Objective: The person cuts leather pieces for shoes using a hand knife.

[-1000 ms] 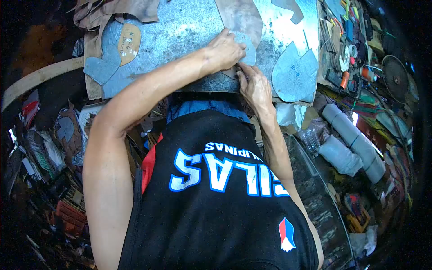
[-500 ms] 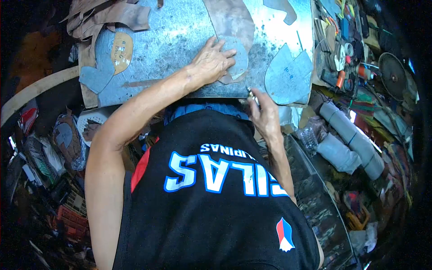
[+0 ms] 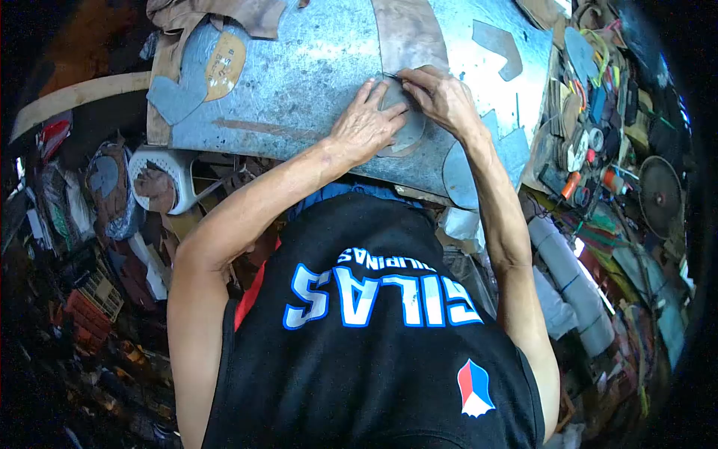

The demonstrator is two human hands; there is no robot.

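Note:
My left hand (image 3: 369, 123) lies with fingers spread on a grey rounded template (image 3: 410, 133), pressing it down over a strip of brown leather (image 3: 410, 34) on the metal-topped table (image 3: 314, 90). Closed in a pinch, my right hand (image 3: 443, 101) grips a slim, dark-tipped, knife-like tool (image 3: 392, 75). Its tip meets the leather at the template's upper edge, just beyond my left fingertips. Most of the tool is hidden by my fingers.
A tan template with writing (image 3: 225, 66) and a grey one (image 3: 176, 99) lie at the left, below leather scraps (image 3: 250, 15). Another grey template (image 3: 497, 49) lies at the right. Tools and tape rolls (image 3: 595, 139) crowd the right side. A white stool (image 3: 153, 161) stands lower left.
My right hand has moved up from the table's front edge to the template's upper edge with the tool. The left hand stays on the template; the whole view has shifted somewhat.

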